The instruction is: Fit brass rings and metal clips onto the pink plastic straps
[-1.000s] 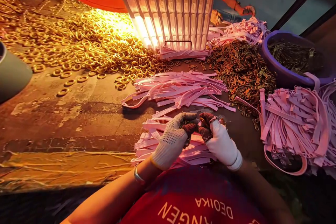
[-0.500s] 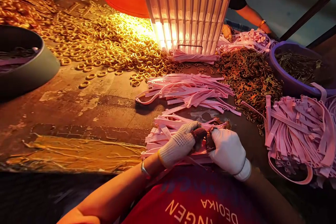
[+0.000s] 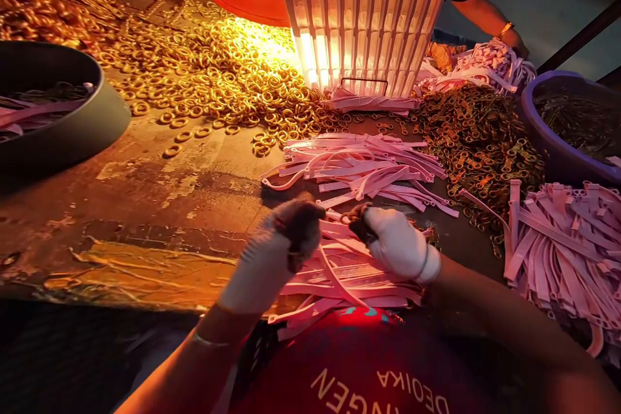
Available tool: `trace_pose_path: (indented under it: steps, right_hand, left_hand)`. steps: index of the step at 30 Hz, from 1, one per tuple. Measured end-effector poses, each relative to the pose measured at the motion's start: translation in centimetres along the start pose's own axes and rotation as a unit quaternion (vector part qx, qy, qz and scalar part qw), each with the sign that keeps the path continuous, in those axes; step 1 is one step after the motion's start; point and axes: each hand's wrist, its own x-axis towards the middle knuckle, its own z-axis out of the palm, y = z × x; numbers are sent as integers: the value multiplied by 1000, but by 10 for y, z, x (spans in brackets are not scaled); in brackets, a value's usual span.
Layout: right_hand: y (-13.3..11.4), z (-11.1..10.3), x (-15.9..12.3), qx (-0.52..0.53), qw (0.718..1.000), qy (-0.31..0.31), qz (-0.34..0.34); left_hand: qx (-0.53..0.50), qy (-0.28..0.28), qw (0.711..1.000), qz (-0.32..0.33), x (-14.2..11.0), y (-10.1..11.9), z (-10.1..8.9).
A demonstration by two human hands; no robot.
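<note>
Head view: a left hand and right hand, in white dark-fingered gloves, hover apart, seemingly mid-handling. Fingers curl; I cannot tell what they grip. Flat pink fabric straps lie beneath; round gold-coloured metal rings heap beyond.

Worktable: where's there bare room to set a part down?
Main patch: left-centre of the worktable, between grey tub, gold rings, yellowish strip and left hand. Narrow gap: between right hand and strap pile. Crowded: right side, with metal clips and purple basin.
</note>
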Motion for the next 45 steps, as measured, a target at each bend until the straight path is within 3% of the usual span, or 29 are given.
trace_pose_path:
  steps: [4,8,11,14,18,21,25,30,34,38,40,42,45]
  right_hand:
    - [9,9,67,-155,974,-113,-120]
    - [21,17,95,-179,965,-145,-127]
    - [21,6,84,-166,973,-91,-128]
    - [9,-8,60,-100,986,-2,-135]
    - [-18,-6,28,-56,993,-21,-101]
    - [-28,4,11,-10,997,-12,-74]
    - [-20,1,-15,80,994,46,-60]
    - [-7,-12,-51,51,990,133,0]
    - [-11,-11,-60,-72,991,106,30]
    - [-19,-8,-62,-208,974,84,29]
    - [-20,-6,-63,-254,962,100,19]
    - [-19,-3,-64,-283,951,123,22]
    - [-15,0,-67,-283,947,141,54]
  left_hand:
    - [-124,78,988,-57,8,17,-30]
    - [-88,84,989,-86,2,5,-43]
    - [-2,63,996,-66,-6,-5,-43]
    - [38,83,995,-38,-7,-8,-36]
    - [-13,68,997,-17,3,-7,-22]
    - [-95,10,993,-63,11,-7,-17]
    - [-162,-65,972,-158,12,-11,-16]
    - [-9,-80,990,-115,1,-29,3]
    - [105,-126,981,-101,-7,-42,25]
    - [186,-162,967,-61,-8,-37,36]
    - [291,-180,940,-5,-6,-31,38]
    - [402,-203,890,73,-1,-27,39]
    - [475,-232,839,131,6,-27,39]
